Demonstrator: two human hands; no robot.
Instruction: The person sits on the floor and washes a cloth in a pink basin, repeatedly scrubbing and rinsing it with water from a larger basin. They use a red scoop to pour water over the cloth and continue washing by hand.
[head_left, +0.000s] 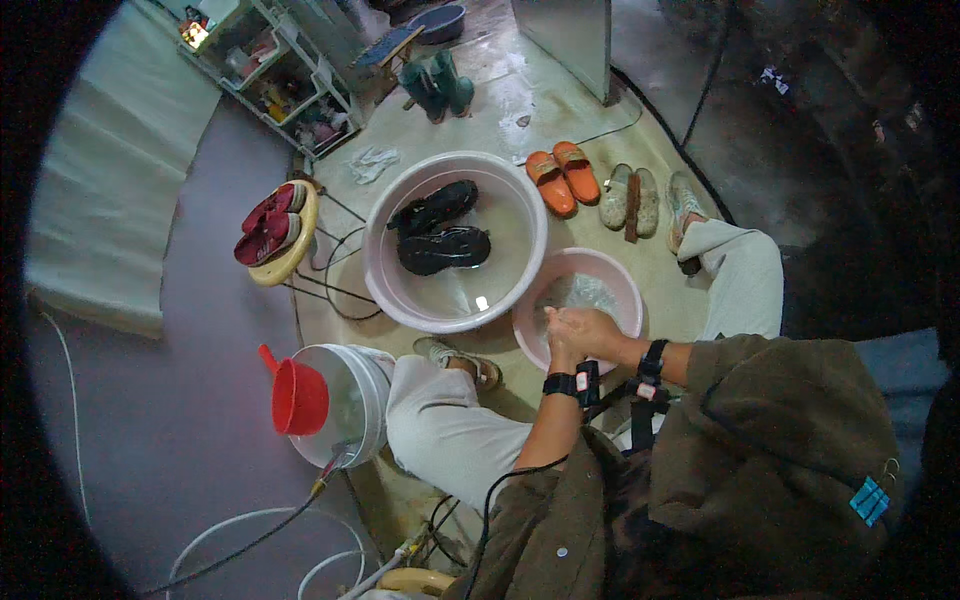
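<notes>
My left hand (564, 337) and my right hand (596, 331) are clasped against each other over a small pink basin (636, 289) that holds cloudy, sudsy water. Whether anything lies between the palms is hidden. Touching the small basin stands a large pale pink tub (373, 262) with shallow water. In it lie two wet black shoes (442, 251), close together at its left side. Orange slides (562, 180) stand on the floor beyond the small basin, beside pale speckled clogs (628, 199) with a brown brush or strip across them.
A white bucket (375, 405) of water with a red dipper (300, 397) on its rim stands at left, a hose (300, 510) running into it. Dark red shoes (271, 225) rest on a yellow stool (289, 262). Green boots (437, 82) and a shelf rack (292, 82) stand farther back.
</notes>
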